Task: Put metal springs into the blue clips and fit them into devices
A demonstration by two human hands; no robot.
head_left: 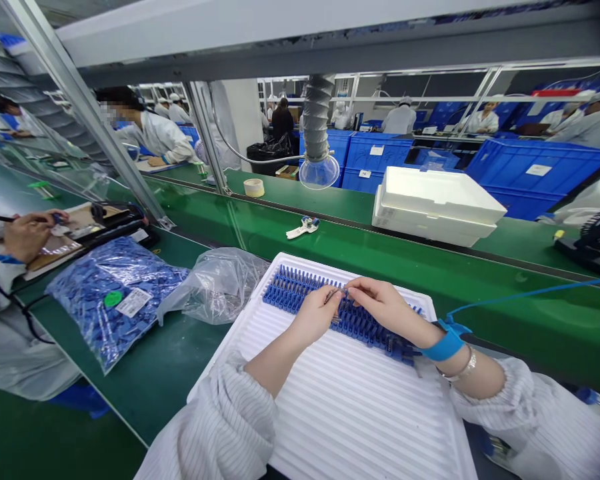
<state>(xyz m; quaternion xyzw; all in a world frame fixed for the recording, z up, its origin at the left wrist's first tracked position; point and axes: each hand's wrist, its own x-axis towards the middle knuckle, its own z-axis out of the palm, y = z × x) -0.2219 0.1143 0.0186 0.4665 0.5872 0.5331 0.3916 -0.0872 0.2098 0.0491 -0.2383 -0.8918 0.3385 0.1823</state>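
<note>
A white ribbed foam tray (pixel 360 407) lies in front of me on the green bench. A row of small blue plastic parts (pixel 300 293) lines its far edge. Both hands hover over that row. My left hand (pixel 316 313) is curled, its fingertips pinching a small metal spring-like piece (pixel 331 295). My right hand (pixel 380 303) meets it from the right, thumb and forefinger pinched on the same small piece. A blue wrist strap (pixel 447 341) with a coiled blue cord circles my right wrist.
A sealed bag of blue parts (pixel 115 293) and a crumpled clear bag (pixel 220 283) lie left of the tray. A co-worker's hand (pixel 27 233) works at far left. Beyond the green conveyor (pixel 330 233) sit white foam boxes (pixel 435 203), a tape roll (pixel 253 187) and blue crates (pixel 530 170).
</note>
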